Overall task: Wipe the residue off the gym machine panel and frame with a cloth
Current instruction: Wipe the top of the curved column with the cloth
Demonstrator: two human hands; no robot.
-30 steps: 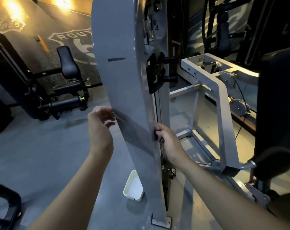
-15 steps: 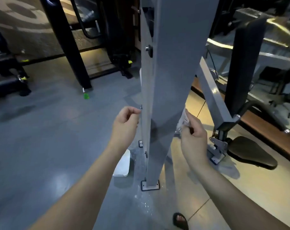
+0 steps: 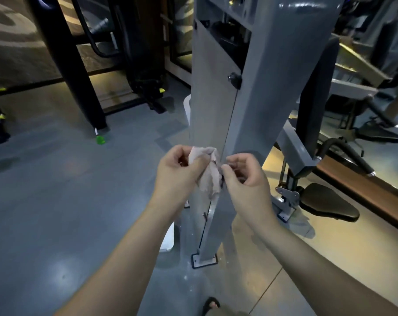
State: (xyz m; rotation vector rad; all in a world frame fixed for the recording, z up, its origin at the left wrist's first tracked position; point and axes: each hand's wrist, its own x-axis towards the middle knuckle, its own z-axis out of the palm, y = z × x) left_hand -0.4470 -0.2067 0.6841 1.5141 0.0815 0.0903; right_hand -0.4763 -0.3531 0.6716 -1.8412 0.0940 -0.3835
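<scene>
Soft cloth, held in both hands

Your left hand (image 3: 179, 172) and right hand (image 3: 246, 176) both pinch the cloth (image 3: 208, 176) in front of the grey panel (image 3: 213, 106). It's light and floppy, so bunch it up.

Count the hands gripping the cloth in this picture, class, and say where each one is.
2. The left hand pinches the upper left of the cloth; the right hand pinches its right edge. Both are in front of the grey machine panel.
</scene>
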